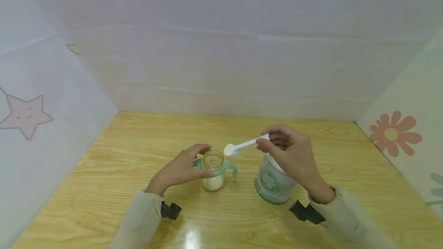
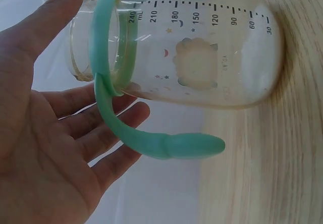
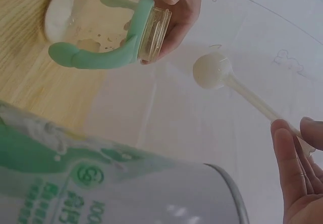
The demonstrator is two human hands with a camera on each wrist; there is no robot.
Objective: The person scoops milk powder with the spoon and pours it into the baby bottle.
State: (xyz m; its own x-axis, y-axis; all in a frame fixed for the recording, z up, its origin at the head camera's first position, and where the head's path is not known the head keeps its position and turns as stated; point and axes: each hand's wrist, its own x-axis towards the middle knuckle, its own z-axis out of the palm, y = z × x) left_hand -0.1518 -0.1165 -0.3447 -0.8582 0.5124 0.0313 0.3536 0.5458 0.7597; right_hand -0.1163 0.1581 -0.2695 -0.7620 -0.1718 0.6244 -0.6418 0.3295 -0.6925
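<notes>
A clear baby bottle (image 1: pixel 213 180) stands uncapped on the table, with white powder at its bottom and a mint-green collar with two handles (image 2: pixel 161 144). My left hand (image 1: pixel 185 167) holds it near the neck, thumb on the near side and fingers behind. My right hand (image 1: pixel 294 153) pinches the end of a white long-handled scoop (image 1: pixel 245 143). The scoop's bowl (image 3: pixel 212 70) is in the air, a little right of the bottle's mouth and apart from it; pale powder shows in it. Under the right hand stands a milk powder can (image 1: pixel 273 183), its opening partly hidden.
The wooden table (image 1: pixel 138 210) has pale cloth walls (image 1: pixel 221 72) at its back and sides, printed with a pink star (image 1: pixel 25 116) and a red flower (image 1: pixel 392 133). The can's metal rim (image 3: pixel 229 188) is close below the right hand.
</notes>
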